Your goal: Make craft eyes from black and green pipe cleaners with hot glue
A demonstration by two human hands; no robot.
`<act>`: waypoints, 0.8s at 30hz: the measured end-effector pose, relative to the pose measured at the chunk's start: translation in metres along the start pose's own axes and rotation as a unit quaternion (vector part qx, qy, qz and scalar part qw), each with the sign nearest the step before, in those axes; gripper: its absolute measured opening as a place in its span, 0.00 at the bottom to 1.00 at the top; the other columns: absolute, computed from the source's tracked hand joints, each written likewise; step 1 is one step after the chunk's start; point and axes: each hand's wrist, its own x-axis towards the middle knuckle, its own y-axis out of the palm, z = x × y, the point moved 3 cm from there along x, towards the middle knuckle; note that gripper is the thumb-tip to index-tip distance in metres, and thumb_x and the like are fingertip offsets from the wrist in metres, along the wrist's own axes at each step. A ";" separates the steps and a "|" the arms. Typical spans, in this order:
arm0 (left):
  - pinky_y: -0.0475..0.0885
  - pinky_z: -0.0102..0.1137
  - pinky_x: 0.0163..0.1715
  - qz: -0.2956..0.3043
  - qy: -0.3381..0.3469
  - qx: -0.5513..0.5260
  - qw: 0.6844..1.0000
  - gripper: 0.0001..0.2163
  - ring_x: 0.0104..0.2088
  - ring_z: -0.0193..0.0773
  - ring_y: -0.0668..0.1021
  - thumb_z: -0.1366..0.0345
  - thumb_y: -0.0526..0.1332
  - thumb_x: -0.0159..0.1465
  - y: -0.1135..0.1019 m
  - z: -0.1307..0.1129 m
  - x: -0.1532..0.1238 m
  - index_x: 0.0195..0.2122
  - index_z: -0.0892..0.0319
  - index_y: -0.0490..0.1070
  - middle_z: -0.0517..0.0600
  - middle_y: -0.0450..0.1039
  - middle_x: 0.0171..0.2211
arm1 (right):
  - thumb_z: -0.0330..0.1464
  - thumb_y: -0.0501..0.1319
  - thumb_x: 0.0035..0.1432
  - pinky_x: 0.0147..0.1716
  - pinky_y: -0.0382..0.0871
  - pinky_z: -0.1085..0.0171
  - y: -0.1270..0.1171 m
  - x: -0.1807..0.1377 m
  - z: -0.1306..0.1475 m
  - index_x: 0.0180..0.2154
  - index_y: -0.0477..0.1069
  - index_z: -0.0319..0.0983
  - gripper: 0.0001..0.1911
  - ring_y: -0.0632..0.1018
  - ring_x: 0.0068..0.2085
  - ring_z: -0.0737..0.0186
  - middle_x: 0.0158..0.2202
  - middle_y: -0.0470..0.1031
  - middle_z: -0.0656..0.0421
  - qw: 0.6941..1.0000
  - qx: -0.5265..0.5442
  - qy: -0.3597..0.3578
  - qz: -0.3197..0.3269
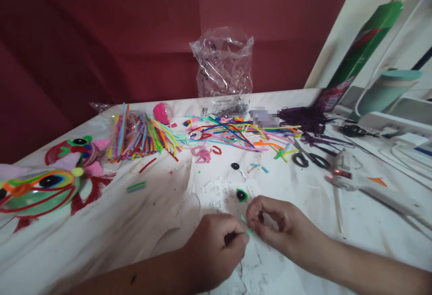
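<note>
My left hand (218, 248) is closed in a pinch at the lower middle, over the written paper. Opposite it, my right hand (286, 225) curls with thumb and fingers pressed together. A short light-green pipe cleaner (249, 232) shows between the two hands, its ends hidden by the fingertips. Just beyond them lies a black googly eye (241, 195) with a green fuzzy rim. Farther back sits a plain black googly eye (235, 166). Under the hands is a torn sheet of paper (219, 196) with handwriting.
A bundle of coloured pipe cleaners (141, 137) lies at the back left, near decorated balloon-like faces (43, 191). Scissors (310, 158) and a glue gun (347, 169) with a lit red light lie right. A clear plastic bag (224, 65) stands behind.
</note>
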 end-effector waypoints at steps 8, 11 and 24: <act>0.60 0.24 0.23 -0.042 0.020 -0.006 0.999 0.07 0.22 0.28 0.66 0.73 0.55 0.54 -0.004 -0.001 0.003 0.20 0.62 0.65 0.44 0.63 0.19 | 0.36 0.55 0.56 0.27 0.65 0.66 0.004 -0.005 -0.004 0.29 0.64 0.41 0.06 0.69 0.30 0.64 0.27 0.69 0.60 1.000 -0.003 -0.017 -0.011; 0.60 0.25 0.24 -0.049 0.048 0.021 0.997 0.08 0.22 0.29 0.66 0.72 0.55 0.55 -0.005 -0.002 0.002 0.20 0.62 0.64 0.45 0.63 0.20 | 0.35 0.54 0.56 0.28 0.65 0.66 -0.004 -0.002 -0.005 0.29 0.65 0.41 0.06 0.70 0.30 0.64 0.27 0.70 0.60 0.998 -0.044 -0.031 -0.026; 0.64 0.29 0.29 -0.036 0.154 0.090 0.983 0.06 0.29 0.34 0.70 0.73 0.54 0.58 -0.005 0.000 0.000 0.25 0.62 0.66 0.50 0.68 0.25 | 0.36 0.54 0.48 0.25 0.61 0.67 -0.051 0.036 -0.028 0.26 0.67 0.38 0.08 0.69 0.25 0.66 0.22 0.69 0.61 0.988 -0.143 0.055 -0.034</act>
